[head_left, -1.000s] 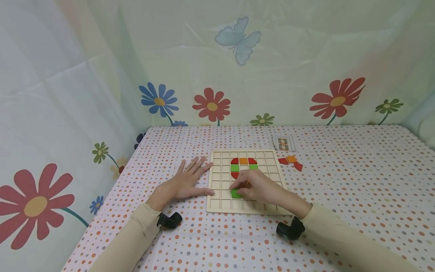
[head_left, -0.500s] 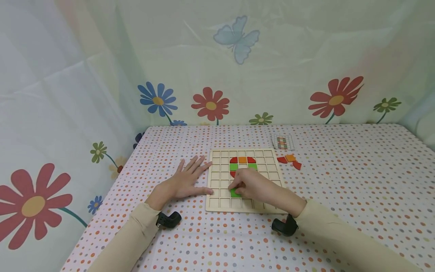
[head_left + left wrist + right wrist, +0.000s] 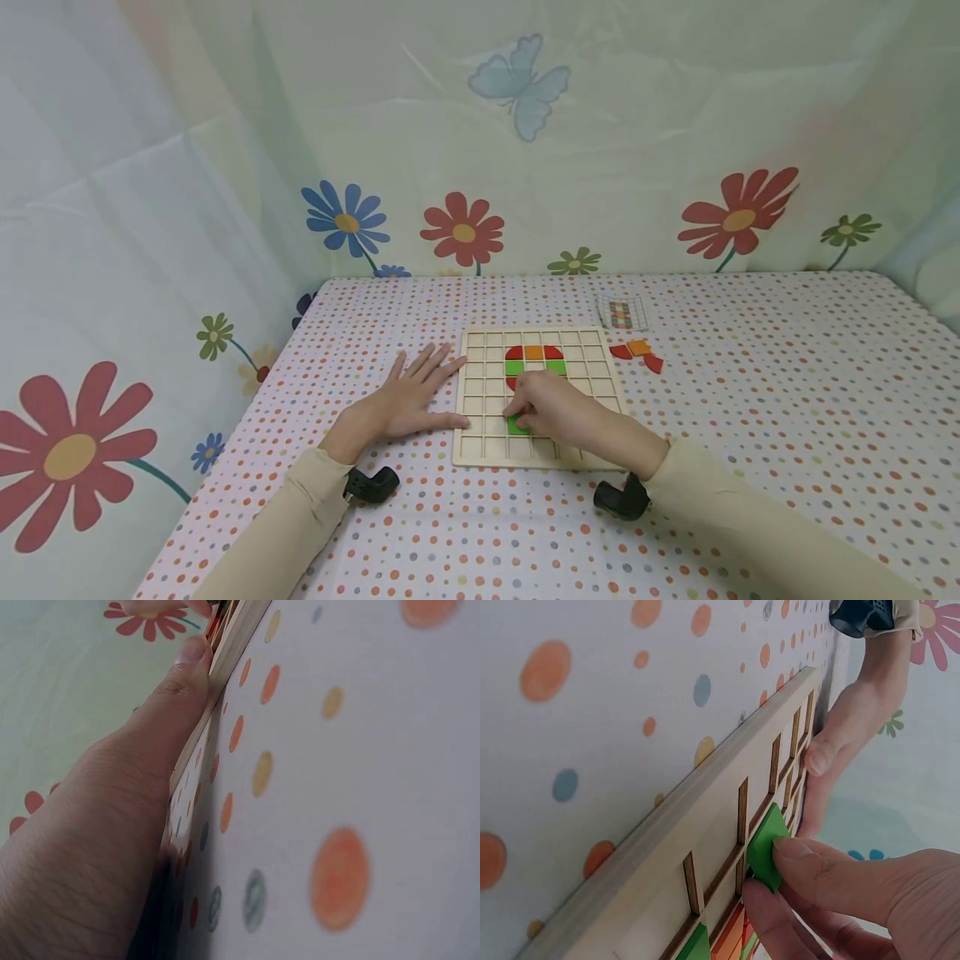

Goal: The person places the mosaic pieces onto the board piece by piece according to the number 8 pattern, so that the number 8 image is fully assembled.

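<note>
My right hand (image 3: 558, 408) pinches a green square tile (image 3: 763, 847) between thumb and fingers, low over the wooden grid board (image 3: 474, 387). In the right wrist view the tile stands tilted at a cell, one corner raised. My left hand (image 3: 408, 406) lies with fingers spread, thumb and fingertip at the board's left edge. Set in the board's upper middle are red quarter-round tiles (image 3: 515, 353), an orange square tile (image 3: 533, 352) and green square tiles (image 3: 555, 367). My right hand hides part of this pattern in the head view.
Right of the board lie loose red quarter-round pieces (image 3: 654, 363) and an orange square piece (image 3: 638, 347). Behind them is a small card (image 3: 633, 313) printed with a coloured grid pattern. A dotted cloth (image 3: 750, 400) covers the table; a flowered curtain (image 3: 637, 125) hangs behind.
My right wrist has swung slightly left, while its fingers stay at the same cell with the green tile. The left hand stays in place; the head view shifts a little.
</note>
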A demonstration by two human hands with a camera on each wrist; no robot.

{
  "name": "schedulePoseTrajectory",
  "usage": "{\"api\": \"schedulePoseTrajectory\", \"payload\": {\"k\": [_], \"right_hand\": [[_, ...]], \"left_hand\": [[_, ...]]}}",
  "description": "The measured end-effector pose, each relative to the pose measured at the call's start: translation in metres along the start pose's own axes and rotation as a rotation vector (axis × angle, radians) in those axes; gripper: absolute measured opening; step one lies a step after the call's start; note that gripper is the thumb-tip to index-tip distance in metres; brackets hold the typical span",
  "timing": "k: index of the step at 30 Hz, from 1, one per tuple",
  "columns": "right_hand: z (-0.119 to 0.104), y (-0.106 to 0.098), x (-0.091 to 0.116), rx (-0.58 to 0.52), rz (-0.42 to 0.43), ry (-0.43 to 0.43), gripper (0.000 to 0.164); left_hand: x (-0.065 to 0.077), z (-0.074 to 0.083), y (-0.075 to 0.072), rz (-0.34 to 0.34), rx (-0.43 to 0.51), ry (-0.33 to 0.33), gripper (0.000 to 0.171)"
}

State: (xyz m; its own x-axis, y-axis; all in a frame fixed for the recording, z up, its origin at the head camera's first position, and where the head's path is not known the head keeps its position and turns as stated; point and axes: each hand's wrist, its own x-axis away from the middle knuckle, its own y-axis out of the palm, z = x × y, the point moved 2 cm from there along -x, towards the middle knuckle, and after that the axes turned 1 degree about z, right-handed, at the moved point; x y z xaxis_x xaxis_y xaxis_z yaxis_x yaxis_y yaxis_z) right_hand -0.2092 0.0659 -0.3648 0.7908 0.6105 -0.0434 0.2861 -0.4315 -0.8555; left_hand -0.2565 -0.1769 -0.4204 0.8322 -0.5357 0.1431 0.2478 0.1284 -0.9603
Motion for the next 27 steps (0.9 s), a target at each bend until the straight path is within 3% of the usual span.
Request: {"api": "schedulePoseTrajectory", "payload": {"k": [10, 14, 19, 24, 27], "right_hand": [[-0.003, 0.005, 0.000, 0.039, 0.000, 0.005, 0.015], [-0.003, 0.006, 0.001, 0.077, 0.032, -0.057, 0.014], [0.007, 0.005, 0.006, -0.014, 0.047, -0.093, 0.014], [0.020, -0.003, 0.016, -0.089, 0.131, -0.153, 0.016], [0.029, -0.014, 0.024, -0.073, 0.212, -0.127, 0.017]], "left_hand": [[0.003, -0.002, 0.001, 0.024, 0.010, 0.010, 0.101], [0.002, -0.004, 0.003, 0.037, 0.023, 0.021, 0.105], [0.003, -0.004, 0.003, 0.021, 0.019, 0.015, 0.104], [0.004, -0.002, 0.002, 0.016, 0.007, 0.018, 0.100], [0.004, -0.001, 0.001, 0.023, 0.008, 0.026, 0.099]]}}
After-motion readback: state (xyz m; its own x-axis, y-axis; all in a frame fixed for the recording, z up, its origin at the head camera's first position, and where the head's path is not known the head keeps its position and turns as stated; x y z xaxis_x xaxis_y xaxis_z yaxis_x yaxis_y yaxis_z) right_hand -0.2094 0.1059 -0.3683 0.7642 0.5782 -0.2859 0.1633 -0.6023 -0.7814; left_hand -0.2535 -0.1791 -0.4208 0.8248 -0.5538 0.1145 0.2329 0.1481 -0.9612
